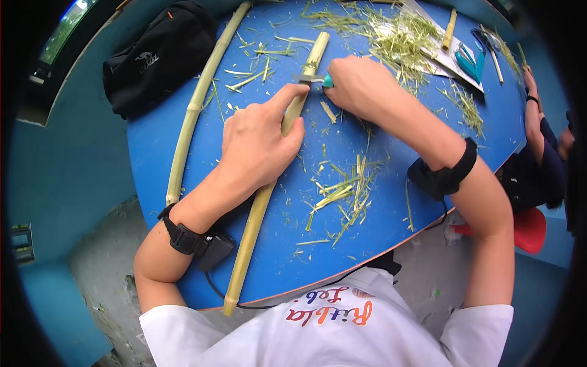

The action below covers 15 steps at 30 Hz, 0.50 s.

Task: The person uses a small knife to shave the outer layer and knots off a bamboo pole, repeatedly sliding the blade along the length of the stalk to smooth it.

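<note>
A long green-yellow bamboo pole (249, 235) lies lengthwise across the blue table, its near end reaching past the front edge. My left hand (255, 137) grips the pole partway up, thumb on one side. Its index finger reaches to the metal blade of a small knife (310, 79) with a teal handle. The blade rests across the pole near its far end, where the surface looks scraped. Closed around the knife's handle is my right hand (359, 85), just right of the pole; its fingers are mostly hidden.
Another bamboo pole (194, 107) lies left, beside a black bag (160, 60). Green shavings (348, 192) litter the blue table (373, 229), heaped (403, 46) at the far right. A short bamboo piece (449, 30) and teal-handled tool (469, 62) lie there. Another person's arm (533, 113) is right, above a red seat (529, 231).
</note>
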### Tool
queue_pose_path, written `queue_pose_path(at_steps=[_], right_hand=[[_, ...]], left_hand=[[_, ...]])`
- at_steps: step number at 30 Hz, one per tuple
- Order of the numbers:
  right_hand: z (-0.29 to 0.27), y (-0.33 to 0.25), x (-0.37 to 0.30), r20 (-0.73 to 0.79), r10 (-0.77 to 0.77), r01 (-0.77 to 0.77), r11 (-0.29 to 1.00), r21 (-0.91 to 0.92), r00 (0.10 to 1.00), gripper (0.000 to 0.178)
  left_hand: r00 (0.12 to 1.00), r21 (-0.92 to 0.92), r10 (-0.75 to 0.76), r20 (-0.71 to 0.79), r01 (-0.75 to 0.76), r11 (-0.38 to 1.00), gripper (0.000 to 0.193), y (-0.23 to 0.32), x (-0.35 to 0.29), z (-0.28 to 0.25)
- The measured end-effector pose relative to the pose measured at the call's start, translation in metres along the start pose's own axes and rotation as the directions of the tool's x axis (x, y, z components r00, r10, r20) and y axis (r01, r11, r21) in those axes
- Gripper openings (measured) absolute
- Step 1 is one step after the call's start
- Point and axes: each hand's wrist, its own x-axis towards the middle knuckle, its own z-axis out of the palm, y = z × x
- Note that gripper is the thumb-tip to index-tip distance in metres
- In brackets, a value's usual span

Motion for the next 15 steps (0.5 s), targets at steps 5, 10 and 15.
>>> queue_pose_path(at_steps=[5,10,15], right_hand=[[0.002,0.003,0.007,-0.128,-0.042,0.034,0.997,-0.065,0.991,0.024],[0.004,0.009,0.023,-0.204,-0.016,-0.013,0.990,-0.141,0.979,0.017],[0.001,0.005,0.027,-0.150,0.035,-0.059,0.986,-0.156,0.988,0.021]], left_hand=[[1.000,0.006,0.022,0.001,-0.022,1.000,0.035,0.001,-0.002,0.003],[0.999,0.112,0.032,-0.041,-0.027,0.993,0.040,-0.002,0.003,0.007],[0.997,0.139,0.042,-0.067,-0.032,0.990,0.040,0.000,0.006,0.006]])
